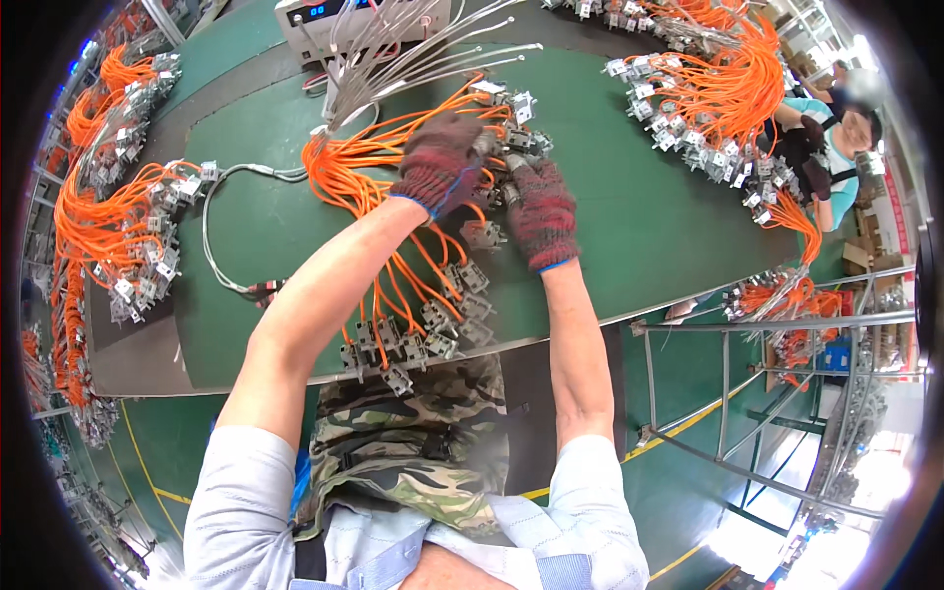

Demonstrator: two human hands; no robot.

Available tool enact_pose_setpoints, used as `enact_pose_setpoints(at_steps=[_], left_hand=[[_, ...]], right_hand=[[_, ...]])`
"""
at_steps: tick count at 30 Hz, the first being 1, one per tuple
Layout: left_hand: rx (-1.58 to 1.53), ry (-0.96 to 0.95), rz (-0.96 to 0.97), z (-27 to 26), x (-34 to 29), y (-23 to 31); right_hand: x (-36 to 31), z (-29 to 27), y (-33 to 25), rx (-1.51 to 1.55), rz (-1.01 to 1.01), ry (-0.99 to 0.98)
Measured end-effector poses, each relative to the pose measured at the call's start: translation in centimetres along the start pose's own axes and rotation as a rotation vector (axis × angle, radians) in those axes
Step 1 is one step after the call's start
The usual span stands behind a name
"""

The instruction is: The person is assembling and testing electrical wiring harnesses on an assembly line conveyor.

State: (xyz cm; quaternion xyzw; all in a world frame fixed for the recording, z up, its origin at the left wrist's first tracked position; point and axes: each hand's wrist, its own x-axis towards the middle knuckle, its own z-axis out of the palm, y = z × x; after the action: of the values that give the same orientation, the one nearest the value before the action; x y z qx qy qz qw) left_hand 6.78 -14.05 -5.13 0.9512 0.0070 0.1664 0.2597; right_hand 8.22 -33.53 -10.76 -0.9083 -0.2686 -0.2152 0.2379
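Note:
A bundle of orange cables (339,162) with small metal end fittings lies fanned out on the green bench top. My left hand (442,162), in a dark red and grey knitted glove, curls over the cables with its fingers closed at a metal fitting beside the other hand. My right hand (542,206), gloved alike, is closed on a metal fitting (513,165); the glove hides part of it. More metal fittings (528,140) lie just beyond my fingertips. Another cluster of fittings (425,339) rests by the bench's near edge.
Silver wires (403,59) rise from the bundle before a white instrument box (303,29) with a lit display. A grey cable loop (208,221) lies left. More orange bundles sit left (108,231) and right (723,93). A co-worker (836,147) stands at right, near a metal rack (777,323).

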Motion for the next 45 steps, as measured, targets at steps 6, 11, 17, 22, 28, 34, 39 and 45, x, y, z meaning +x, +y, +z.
enact_pose_setpoints(at_steps=[6,11,17,22,28,34,39,45], left_hand=[[-0.236,-0.002,-0.067,1.9,1.2,-5.8],[-0.253,0.042,0.137,2.0,0.5,-6.8],[-0.235,0.072,0.052,0.1,-0.4,-5.3],[-0.131,0.295,0.283,-1.7,-1.7,-1.2],[-0.167,0.169,0.283,-1.8,-1.7,-1.0],[0.028,0.181,0.323,-2.0,0.1,-0.6],[0.092,0.286,0.369,-2.2,2.5,-0.1],[0.103,-0.270,-0.020,1.1,7.8,-3.4]], right_hand=[[5.7,-0.6,0.2,-0.047,-0.101,-0.261],[4.1,0.0,1.8,0.047,-0.191,-0.094],[-1.0,-4.4,-5.2,0.255,0.293,-0.062],[-0.3,-3.1,-4.2,0.472,0.402,-0.257],[1.5,-4.2,-4.9,0.361,0.015,-0.259],[4.4,-7.2,-4.8,-0.435,-0.234,-0.803],[6.5,-8.4,1.4,0.228,0.026,-0.307],[7.2,1.1,5.2,0.507,0.293,-0.234]])
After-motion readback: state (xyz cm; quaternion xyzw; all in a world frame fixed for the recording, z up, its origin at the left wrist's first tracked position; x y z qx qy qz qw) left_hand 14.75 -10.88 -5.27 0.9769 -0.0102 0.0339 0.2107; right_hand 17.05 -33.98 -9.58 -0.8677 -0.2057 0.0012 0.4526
